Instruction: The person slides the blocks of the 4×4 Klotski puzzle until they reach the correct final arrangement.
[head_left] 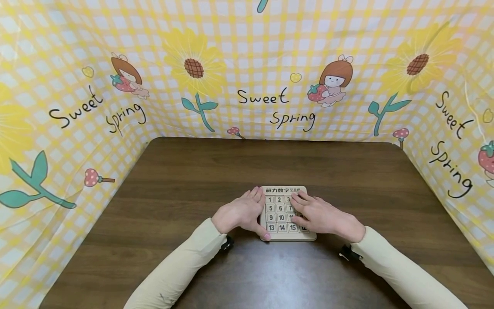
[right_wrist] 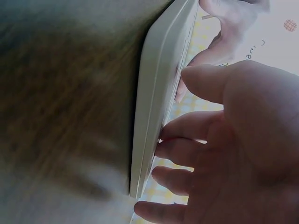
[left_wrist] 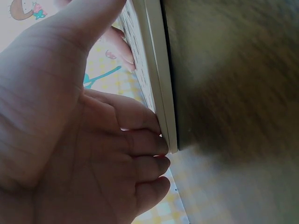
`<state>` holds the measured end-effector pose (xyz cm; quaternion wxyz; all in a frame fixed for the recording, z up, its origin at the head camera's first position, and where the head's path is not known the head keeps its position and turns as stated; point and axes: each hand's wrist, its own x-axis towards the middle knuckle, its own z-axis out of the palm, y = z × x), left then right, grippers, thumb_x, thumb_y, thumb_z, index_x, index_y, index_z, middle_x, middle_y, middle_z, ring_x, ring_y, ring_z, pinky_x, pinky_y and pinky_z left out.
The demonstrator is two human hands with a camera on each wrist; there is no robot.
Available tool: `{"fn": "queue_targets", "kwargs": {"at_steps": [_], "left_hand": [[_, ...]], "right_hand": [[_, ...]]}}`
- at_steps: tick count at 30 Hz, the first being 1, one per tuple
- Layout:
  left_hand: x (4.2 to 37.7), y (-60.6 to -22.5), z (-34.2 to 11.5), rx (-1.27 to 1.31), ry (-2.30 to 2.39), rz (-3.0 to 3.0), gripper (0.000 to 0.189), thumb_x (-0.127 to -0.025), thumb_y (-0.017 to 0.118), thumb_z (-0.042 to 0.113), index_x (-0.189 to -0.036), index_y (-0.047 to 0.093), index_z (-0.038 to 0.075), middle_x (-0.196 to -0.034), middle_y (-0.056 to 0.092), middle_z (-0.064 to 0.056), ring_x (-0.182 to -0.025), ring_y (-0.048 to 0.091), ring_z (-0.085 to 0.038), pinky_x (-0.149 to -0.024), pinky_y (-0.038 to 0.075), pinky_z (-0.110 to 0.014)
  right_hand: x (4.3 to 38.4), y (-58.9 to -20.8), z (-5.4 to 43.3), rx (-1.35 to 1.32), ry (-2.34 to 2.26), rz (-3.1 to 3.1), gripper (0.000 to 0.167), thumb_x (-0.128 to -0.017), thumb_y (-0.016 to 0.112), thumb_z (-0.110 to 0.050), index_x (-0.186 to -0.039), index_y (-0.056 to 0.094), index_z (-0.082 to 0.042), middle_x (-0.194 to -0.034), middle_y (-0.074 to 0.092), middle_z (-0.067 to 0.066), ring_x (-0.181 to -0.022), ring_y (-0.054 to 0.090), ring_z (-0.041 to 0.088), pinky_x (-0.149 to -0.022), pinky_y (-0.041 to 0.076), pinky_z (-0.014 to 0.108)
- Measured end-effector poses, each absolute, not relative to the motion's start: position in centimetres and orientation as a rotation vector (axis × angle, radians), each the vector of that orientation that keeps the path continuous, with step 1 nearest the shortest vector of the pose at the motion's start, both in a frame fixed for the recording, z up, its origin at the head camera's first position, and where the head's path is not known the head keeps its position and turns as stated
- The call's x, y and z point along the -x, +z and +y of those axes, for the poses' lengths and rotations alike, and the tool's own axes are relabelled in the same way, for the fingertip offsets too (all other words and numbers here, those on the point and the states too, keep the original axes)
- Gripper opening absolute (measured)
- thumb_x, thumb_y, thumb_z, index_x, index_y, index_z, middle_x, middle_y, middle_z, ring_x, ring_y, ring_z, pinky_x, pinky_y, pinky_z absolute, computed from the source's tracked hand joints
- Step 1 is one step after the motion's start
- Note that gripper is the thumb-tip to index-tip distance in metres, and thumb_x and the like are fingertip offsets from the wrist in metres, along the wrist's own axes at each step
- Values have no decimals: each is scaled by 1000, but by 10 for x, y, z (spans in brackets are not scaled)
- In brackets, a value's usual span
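A pale number slide puzzle [head_left: 287, 237] lies flat on the table, with dark characters along its top border and rows of numbered tiles. My left hand [head_left: 245, 210] lies along its left side, the fingertips touching the side near the top and the thumb on the lower left corner. In the left wrist view those fingers are loosely bent against the puzzle's edge [left_wrist: 156, 79]. Over the right-hand columns of tiles my right hand [head_left: 321, 213] rests with fingers spread, covering some numbers. The tile marked 12 [head_left: 304, 228] shows partly below it.
The dark wood-grain table [head_left: 185, 171] surrounds the puzzle. Yellow checked cloth [head_left: 247, 56] with printed flowers and lettering hangs behind and at both sides of the table. Dark straps or mounts [head_left: 349, 253] sit at both sleeve cuffs.
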<state>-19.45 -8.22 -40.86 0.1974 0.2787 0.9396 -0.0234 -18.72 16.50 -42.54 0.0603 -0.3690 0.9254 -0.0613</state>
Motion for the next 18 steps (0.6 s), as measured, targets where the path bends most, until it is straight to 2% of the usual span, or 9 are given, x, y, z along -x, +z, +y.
{"fn": "queue_targets", "kwargs": {"at_steps": [8, 18], "left_hand": [[193, -408, -81, -788, -65, 2618, 129, -69, 68, 77, -156, 13, -1, -165, 6, -19, -154, 6, -29, -127, 12, -39], [193, -407, -82, -766, -88, 2621, 128, -69, 69, 76, -156, 15, -1, -165, 6, -19, -154, 5, -29, -127, 11, -38]], "right_hand": [[178, -417, 178, 1061, -212, 2807, 64, -100, 53, -40, -147, 41, 1, -155, 37, 22, -146, 30, 41, -109, 39, 60], [154, -419, 191, 1076, -175, 2818, 61, -99, 54, -39, -144, 46, 1, -152, 42, 21, -142, 36, 44, -105, 41, 63]]}}
